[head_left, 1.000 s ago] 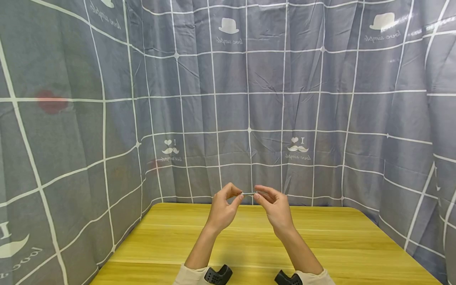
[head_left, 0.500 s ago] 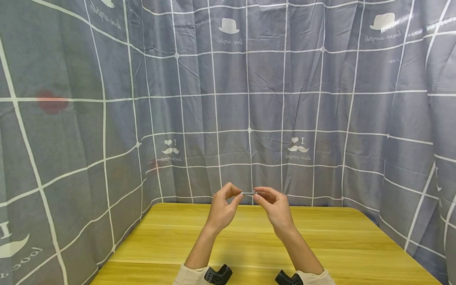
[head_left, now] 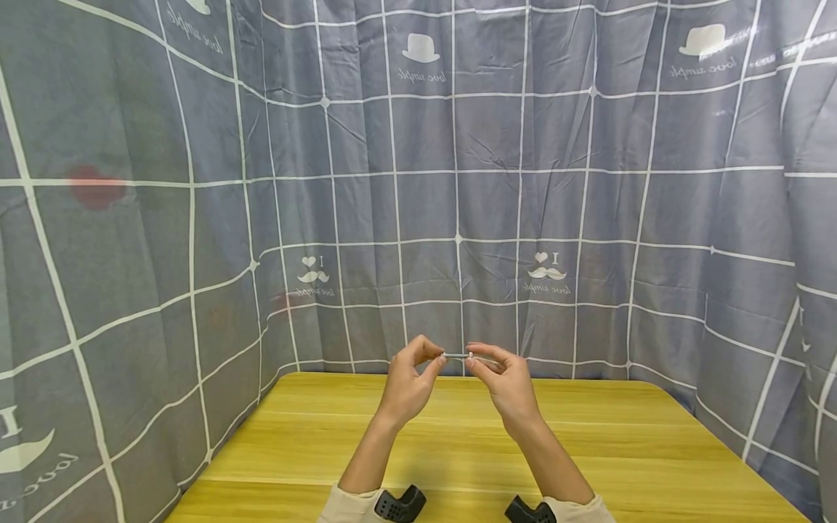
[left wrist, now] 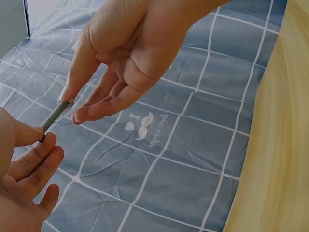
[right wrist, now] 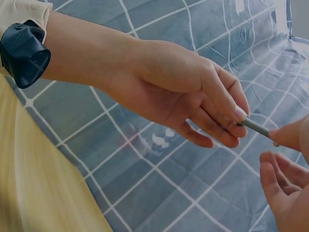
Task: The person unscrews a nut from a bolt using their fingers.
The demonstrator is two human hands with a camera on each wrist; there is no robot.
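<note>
A slim grey threaded bolt (head_left: 457,355) lies level between my two hands, above the far edge of the table. My left hand (head_left: 408,381) pinches its left end between thumb and index finger. At the other end my right hand (head_left: 511,381) has thumb and fingers on a small silver nut (left wrist: 71,102), partly covered by the fingertips. The ridges along the bolt show clearly in the left wrist view. From the right wrist camera, the bare middle of the shaft runs between both sets of fingertips, and the left end is hidden in my left fingers.
The yellow wood-grain table (head_left: 458,465) stretches below my forearms. A grey curtain (head_left: 425,203) with white grid lines hangs behind it and along both sides. Black camera mounts (head_left: 400,504) sit at both wrists over beige sleeves.
The right thumb and fingers shift slightly around the nut, and a little more of it shows now. My left hand and the bolt stay in place.
</note>
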